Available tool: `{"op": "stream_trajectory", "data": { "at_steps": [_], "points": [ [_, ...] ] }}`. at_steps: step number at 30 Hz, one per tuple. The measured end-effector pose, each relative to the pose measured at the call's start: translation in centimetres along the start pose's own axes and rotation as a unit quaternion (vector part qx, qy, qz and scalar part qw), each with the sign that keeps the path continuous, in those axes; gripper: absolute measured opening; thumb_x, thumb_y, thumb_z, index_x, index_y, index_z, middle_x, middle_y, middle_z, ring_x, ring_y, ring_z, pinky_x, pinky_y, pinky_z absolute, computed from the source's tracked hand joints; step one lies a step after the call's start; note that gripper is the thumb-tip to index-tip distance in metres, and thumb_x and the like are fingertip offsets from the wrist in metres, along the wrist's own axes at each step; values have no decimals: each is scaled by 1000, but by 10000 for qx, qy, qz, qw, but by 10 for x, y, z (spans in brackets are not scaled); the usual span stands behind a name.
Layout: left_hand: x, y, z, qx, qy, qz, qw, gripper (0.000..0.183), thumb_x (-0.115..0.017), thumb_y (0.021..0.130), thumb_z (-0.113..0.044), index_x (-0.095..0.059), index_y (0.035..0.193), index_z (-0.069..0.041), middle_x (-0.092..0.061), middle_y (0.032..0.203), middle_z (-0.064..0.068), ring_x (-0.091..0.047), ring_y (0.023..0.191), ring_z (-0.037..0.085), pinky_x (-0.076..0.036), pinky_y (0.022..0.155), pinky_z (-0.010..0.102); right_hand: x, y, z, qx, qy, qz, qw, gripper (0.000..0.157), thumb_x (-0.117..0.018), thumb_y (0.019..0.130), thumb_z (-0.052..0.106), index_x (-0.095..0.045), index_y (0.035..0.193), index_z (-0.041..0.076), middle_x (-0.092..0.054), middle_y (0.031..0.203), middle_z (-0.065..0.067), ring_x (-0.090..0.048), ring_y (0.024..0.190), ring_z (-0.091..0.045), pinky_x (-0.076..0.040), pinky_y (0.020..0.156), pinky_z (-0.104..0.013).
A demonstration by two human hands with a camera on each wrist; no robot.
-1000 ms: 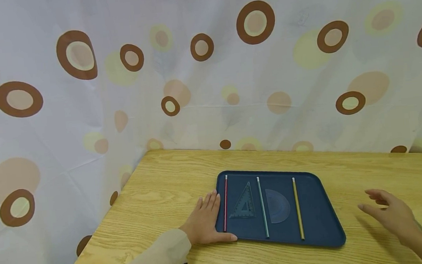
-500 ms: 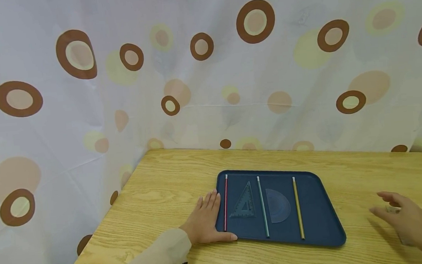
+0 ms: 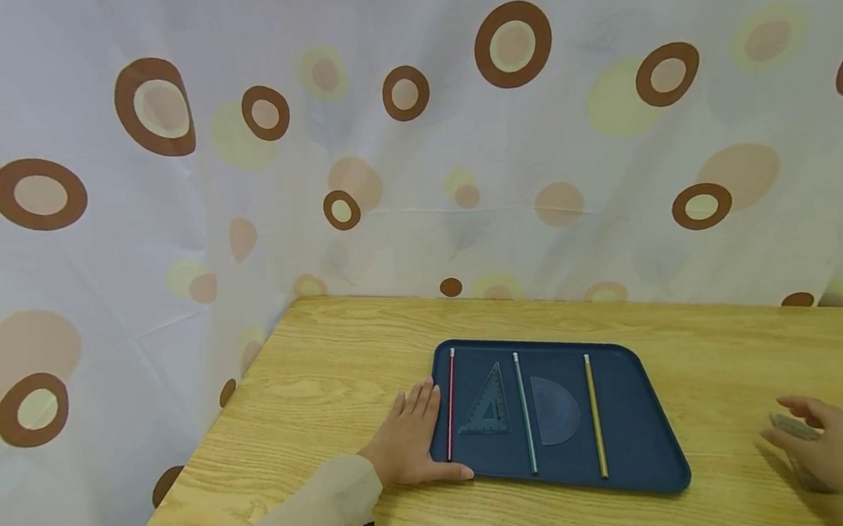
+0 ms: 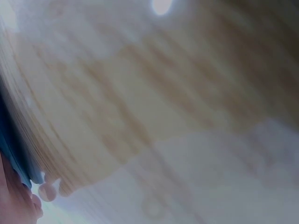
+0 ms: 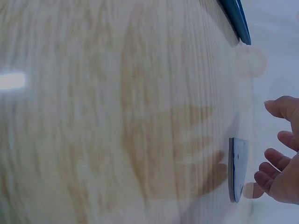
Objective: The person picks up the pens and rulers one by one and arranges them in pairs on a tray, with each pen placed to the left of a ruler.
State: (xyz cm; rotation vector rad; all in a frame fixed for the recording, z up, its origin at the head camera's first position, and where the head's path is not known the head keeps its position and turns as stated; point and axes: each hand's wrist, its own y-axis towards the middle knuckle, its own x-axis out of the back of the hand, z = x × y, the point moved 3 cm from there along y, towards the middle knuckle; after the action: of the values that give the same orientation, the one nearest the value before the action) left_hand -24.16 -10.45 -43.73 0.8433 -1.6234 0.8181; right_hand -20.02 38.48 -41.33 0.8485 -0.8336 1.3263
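Observation:
My left hand [image 3: 407, 441] rests with straight fingers along the left rim of a dark blue tray [image 3: 634, 420]. On the tray lie a red pencil [image 3: 451, 407], a clear set square [image 3: 490, 407], a green pencil [image 3: 526, 413], a clear protractor [image 3: 555, 410] and a yellow pencil [image 3: 596, 416]. To the tray's right, my right hand [image 3: 832, 440] hovers over a small flat greyish thing [image 3: 795, 428], partly hidden by the hand. In the right wrist view, the flat thing [image 5: 239, 169] lies on the table, apart from the loosely bent fingers [image 5: 278, 158]. Its kind is unclear.
The wooden table [image 3: 340, 362] extends around the tray on every side. Behind it and to the left hangs a pale curtain [image 3: 382, 158] printed with brown rings. The left wrist view mostly shows blurred table surface [image 4: 140, 102].
My right hand has moved rightward and slightly nearer to me, over the flat greyish thing, which shows more between thumb and fingers. The left hand and the tray stay put.

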Motion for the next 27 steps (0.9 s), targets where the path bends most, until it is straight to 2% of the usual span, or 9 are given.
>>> {"op": "stream_trajectory", "data": {
  "at_steps": [4, 15, 22, 27],
  "points": [
    [0, -1, -1, 0, 24, 33, 10000, 115, -47, 73, -79, -7, 150, -4, -5, 157, 14, -6, 145, 28, -11, 117, 48, 1, 0, -5, -237, -56, 348, 9991, 72, -49, 95, 43, -32, 126, -20, -34, 125, -47, -37, 104, -61, -39, 75, -67],
    [2, -1, -1, 30, -3, 56, 10000, 114, -49, 73, -78, -7, 150, -4, -4, 157, 13, -6, 145, 27, -11, 117, 47, -1, 0, -17, -230, -359, 378, 9984, 76, -56, 91, 44, -35, 123, -22, -39, 120, -47, -39, 101, -63, -43, 73, -64],
    [0, -1, 0, -1, 1, 21, 10000, 114, -48, 74, -78, -6, 150, -4, -4, 157, 13, -6, 145, 27, -10, 117, 48, -2, -1, -23, -463, -359, 499, 9970, 84, -56, 88, 50, -34, 124, -23, -32, 125, -47, -39, 104, -63, -45, 73, -58],
    [2, -1, -1, 0, -5, 53, 10000, 114, -49, 74, -77, -7, 150, -3, -4, 157, 14, -6, 145, 28, -11, 117, 48, -2, -1, -29, -396, -436, 433, 9973, 84, -58, 88, 49, -36, 121, -26, -37, 119, -50, -46, 98, -61, -48, 66, -48]
  ]
}}
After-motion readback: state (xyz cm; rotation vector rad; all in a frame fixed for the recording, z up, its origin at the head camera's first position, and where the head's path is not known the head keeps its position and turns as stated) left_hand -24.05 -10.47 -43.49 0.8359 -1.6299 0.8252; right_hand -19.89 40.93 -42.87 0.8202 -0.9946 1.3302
